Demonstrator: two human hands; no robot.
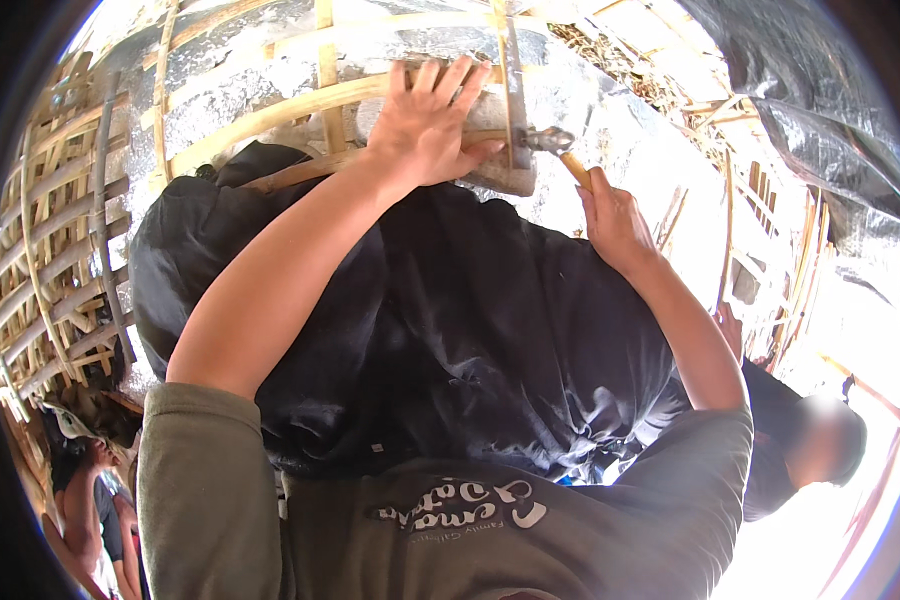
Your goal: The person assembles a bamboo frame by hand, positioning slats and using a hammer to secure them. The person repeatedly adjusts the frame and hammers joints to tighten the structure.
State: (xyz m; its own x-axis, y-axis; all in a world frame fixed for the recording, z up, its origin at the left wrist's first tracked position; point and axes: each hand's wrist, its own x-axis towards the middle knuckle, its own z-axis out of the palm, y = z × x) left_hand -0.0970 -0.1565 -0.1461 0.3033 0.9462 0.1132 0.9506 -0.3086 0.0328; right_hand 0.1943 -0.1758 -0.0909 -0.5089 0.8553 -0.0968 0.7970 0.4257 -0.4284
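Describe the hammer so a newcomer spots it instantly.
Start at the large black-clothed lap in mid-picture. Beyond its upper right edge, the right hand grips the hammer by its yellowish handle, head pointing up and left toward the bamboo strips. Unlike those pale flat strips, it ends in a shiny grey metal head.

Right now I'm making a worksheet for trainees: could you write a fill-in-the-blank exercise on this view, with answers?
The spread hand over the pale strips is the person's ____ one.
The person's other hand grips a hammer by its yellow ____.
In the picture, the hammer's head is to the ____ of the upright strip.
The fabric over the person's legs is ____.
Missing words: left; handle; right; black.
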